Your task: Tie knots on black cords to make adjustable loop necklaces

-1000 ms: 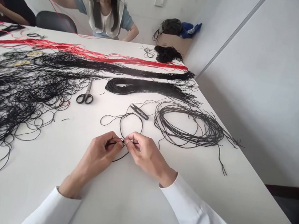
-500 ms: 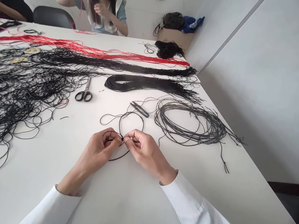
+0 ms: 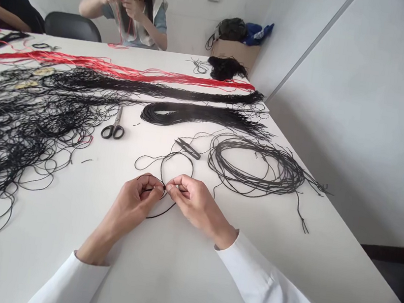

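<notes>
Black cord (image 3: pixel 161 173) is pinched between my left hand (image 3: pixel 132 199) and right hand (image 3: pixel 191 202), fingers (image 3: pixel 176 183) closed narrow on it over the white table (image 3: pixel 171 271). Its loop rises near thread snips (image 3: pixel 188 148), with a loose cord coil (image 3: pixel 257 184) right and scissors (image 3: pixel 115 126) upper left.

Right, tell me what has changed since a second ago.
The co-worker opposite has drawn an outstretched arm in towards the face, a red cord now hanging down. The person's left hand and right hand keep pinching the black cord together. The scissors and snips stayed put.
</notes>
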Motion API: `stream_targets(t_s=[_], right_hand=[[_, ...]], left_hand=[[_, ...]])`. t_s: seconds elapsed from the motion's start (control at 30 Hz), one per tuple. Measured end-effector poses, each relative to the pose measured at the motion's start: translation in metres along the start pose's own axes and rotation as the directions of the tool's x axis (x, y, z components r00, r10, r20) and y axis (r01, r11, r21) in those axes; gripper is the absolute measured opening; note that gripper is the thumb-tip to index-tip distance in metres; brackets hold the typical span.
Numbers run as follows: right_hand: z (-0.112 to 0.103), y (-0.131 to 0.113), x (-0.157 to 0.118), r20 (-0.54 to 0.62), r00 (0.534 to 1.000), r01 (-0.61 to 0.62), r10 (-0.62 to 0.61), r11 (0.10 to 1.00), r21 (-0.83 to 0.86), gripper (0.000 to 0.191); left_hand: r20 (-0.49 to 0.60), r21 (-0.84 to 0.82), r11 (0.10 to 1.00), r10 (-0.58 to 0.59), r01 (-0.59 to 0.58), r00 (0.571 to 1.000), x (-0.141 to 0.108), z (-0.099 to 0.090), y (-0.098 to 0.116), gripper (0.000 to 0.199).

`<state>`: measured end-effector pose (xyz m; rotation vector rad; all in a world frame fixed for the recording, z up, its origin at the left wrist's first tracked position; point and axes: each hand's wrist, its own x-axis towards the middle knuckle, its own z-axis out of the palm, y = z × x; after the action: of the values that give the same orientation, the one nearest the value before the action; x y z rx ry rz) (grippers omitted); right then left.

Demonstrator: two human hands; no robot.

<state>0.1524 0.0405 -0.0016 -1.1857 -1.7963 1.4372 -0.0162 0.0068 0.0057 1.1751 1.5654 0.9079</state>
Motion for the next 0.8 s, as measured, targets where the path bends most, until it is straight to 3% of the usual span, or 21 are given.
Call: stream_targets(t_s=[0.4, 0.8], right_hand=[[-0.0050, -0.0032, -0.0012, 0.024, 0.996, -0.090, 0.087, 0.989, 0.117, 0.020], [-0.0036, -0.0005, 0.0028, 0.012, 0.999, -0.037, 0.037, 0.999, 0.027, 0.021]], left_hand=[[0.008, -0.018, 0.999, 0.042, -0.041, 0.999, -0.0015, 0.0006, 0.0026, 0.028], [0.019, -0.022, 0.998, 0.052, -0.052, 0.998, -0.0011, -0.0011, 0.0013, 0.031]])
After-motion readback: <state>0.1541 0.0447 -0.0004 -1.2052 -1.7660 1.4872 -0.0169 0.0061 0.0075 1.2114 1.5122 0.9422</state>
